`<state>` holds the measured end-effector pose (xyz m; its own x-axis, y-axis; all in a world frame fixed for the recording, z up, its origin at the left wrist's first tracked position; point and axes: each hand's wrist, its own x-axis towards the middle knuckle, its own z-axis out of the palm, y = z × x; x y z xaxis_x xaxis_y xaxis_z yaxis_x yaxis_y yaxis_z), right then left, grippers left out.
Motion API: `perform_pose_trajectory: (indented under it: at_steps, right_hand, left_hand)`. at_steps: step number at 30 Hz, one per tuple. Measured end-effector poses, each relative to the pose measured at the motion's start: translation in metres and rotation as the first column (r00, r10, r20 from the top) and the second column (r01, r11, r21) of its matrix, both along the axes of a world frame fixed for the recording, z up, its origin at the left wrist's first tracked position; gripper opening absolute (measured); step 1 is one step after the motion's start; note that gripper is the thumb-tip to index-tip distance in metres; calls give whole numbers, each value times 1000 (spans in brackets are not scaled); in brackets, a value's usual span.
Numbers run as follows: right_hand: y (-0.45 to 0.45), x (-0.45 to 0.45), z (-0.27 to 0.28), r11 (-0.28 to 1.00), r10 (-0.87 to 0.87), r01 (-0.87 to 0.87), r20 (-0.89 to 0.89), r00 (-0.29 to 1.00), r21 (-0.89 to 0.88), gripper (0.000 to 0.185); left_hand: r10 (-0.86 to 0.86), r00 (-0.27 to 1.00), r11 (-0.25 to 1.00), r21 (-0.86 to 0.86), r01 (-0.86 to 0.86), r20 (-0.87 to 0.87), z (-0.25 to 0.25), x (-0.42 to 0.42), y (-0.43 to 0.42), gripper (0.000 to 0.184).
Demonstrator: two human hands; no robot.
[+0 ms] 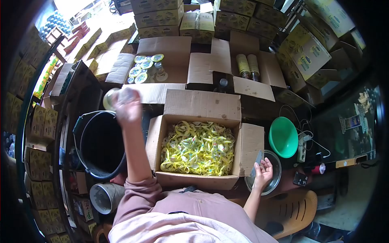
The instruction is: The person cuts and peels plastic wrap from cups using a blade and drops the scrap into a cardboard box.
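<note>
Motion smears my left hand [129, 106], raised above the rim of a dark bucket [101, 141]; a pale round thing [110, 99] is beside its fingers, and whether they grip it is unclear. My right hand [263, 172] is palm up over a metal bowl [276, 178], its fingers loosely curled and apart. A translucent strip [257, 160] lies along its thumb, with no clear grip on it. Between the hands an open cardboard box [198, 180] holds a heap of yellow-green packets or strips [198, 150].
Behind are open cartons, one with lidded jars [142, 69], another with stacked yellow cylinders [248, 67]. A green bowl [283, 137], power strip [302, 149] and orange chair [289, 212] are at right. A grey bucket [106, 198] is at lower left.
</note>
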<state>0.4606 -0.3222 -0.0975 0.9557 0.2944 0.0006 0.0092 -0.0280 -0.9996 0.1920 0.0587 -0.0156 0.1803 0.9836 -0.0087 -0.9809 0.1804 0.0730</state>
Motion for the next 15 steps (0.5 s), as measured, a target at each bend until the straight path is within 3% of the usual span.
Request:
perform_pose_trajectory:
  at_steps: [1, 2, 3, 4, 5, 6, 7, 8, 9, 11, 12, 15]
  right_hand:
    - [2, 2, -2, 1000, -1, 1, -18, 1000, -1, 46]
    - [5, 4, -4, 1000, 13, -13, -46, 999, 7, 46]
    - [7, 7, -6, 1000, 20, -20, -48, 999, 0, 46]
    - [10, 8, -7, 1000, 26, -26, -51, 998, -6, 46]
    - [14, 9, -7, 1000, 28, -29, -52, 998, -9, 46]
    - [16, 10, -7, 999, 33, -33, -73, 997, -3, 47]
    - [17, 11, -7, 999, 38, -37, -92, 995, 3, 47]
    - [18, 12, -8, 999, 41, -42, -99, 994, 0, 47]
    - [19, 13, -7, 999, 40, -41, -116, 992, -6, 47]
    - [21, 16, -7, 998, 41, -46, -134, 990, -33, 47]
    - [22, 17, -6, 999, 41, -45, -147, 988, -27, 47]
    - [23, 22, -11, 998, 33, -43, -169, 985, -55, 47]
  left_hand:
    - [-187, 982, 981, 49, 185, 29, -14, 29, 13, 22]
    - [-158, 960, 987, -36, 154, -231, -16, 71, 13, 26]
    - [-373, 879, 925, -191, 328, -297, -18, 101, 19, 31]
    - [-444, 743, 894, -305, 329, -500, -8, 134, 15, 35]
    - [-490, 614, 859, -222, 462, -619, -27, 159, 25, 43]
    - [-399, 375, 849, -182, 496, -837, -34, 180, 32, 49]
    - [-225, 57, 824, -158, 545, -973, -41, 200, 39, 55]
    - [-32, -220, 796, -158, 584, -975, -48, 221, 46, 61]
    - [-81, -326, 812, -252, 527, -942, -34, 240, 39, 60]
    - [497, -436, 669, 12, 743, -750, -55, 271, 71, 51]
    - [733, -405, 532, 89, 842, -547, -53, 281, 76, 46]
    - [767, -329, 462, 119, 879, -551, -47, 313, 77, 36]
